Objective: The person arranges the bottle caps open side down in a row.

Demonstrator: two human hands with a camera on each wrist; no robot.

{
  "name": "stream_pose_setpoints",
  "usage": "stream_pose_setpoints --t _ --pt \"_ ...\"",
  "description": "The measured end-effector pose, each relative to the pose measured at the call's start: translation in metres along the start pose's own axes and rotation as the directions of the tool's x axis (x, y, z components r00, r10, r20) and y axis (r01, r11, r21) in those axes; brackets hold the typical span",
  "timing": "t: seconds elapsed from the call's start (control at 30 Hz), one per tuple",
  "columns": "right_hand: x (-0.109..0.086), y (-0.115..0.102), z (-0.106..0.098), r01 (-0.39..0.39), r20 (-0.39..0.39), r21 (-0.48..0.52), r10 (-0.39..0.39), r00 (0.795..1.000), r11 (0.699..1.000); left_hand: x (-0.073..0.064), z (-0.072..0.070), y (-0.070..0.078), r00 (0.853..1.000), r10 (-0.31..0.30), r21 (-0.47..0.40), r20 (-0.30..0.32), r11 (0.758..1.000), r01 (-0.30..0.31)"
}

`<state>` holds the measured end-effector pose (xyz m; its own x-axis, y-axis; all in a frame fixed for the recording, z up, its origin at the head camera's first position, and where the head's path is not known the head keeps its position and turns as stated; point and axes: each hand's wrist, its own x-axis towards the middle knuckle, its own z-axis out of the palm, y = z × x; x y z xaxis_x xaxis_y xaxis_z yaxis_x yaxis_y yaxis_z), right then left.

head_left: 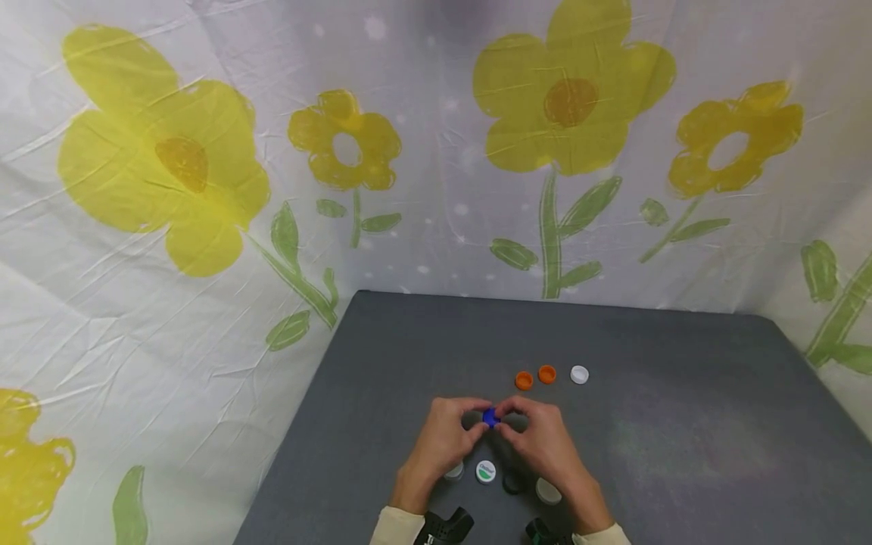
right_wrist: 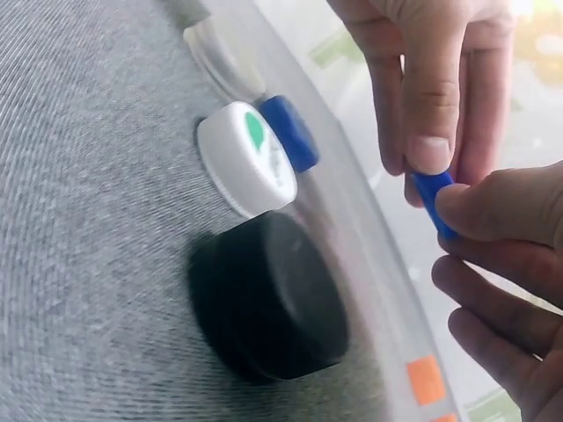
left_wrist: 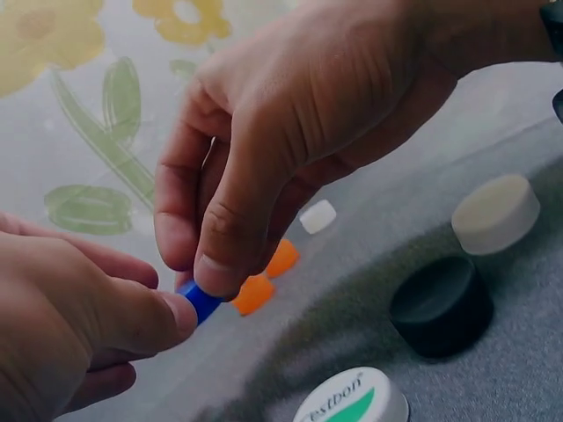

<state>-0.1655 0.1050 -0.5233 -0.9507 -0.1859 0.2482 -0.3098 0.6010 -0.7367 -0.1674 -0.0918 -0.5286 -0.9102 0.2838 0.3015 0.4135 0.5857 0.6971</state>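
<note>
Both hands meet over the grey table, pinching one small blue bottle cap (head_left: 490,417) between thumbs and fingers. My left hand (head_left: 443,435) grips its left side and my right hand (head_left: 543,439) its right side. In the left wrist view the blue cap (left_wrist: 201,301) is tilted and partly covered by both thumbs. Below the hands lie a white cap with a green mark (head_left: 486,472), a black cap (right_wrist: 268,294), a beige cap (head_left: 548,491) and a grey cap (head_left: 453,472). A second blue cap (right_wrist: 289,133) shows behind the white one in the right wrist view.
Beyond the hands, two orange caps (head_left: 524,380) and a plain white cap (head_left: 579,375) lie on the grey table (head_left: 436,333). A pale sheet printed with yellow flowers (head_left: 436,151) hangs behind the table and along its left side.
</note>
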Motion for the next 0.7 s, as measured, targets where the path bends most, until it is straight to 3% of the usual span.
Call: stream_pose_setpoints --t 0.37,0.7 --pt "0.002 0.01 0.012 0.04 0.069 -0.113 -0.032 0.997 0.993 0.001 0.007 -0.007 0.998 0.028 0.168 0.061 0.985 -0.037" --pt "0.0 0.015 0.015 0.08 0.119 -0.171 -0.06 0.991 0.982 -0.003 0.013 -0.008 0.995 0.004 0.235 0.098 0.972 -0.028"
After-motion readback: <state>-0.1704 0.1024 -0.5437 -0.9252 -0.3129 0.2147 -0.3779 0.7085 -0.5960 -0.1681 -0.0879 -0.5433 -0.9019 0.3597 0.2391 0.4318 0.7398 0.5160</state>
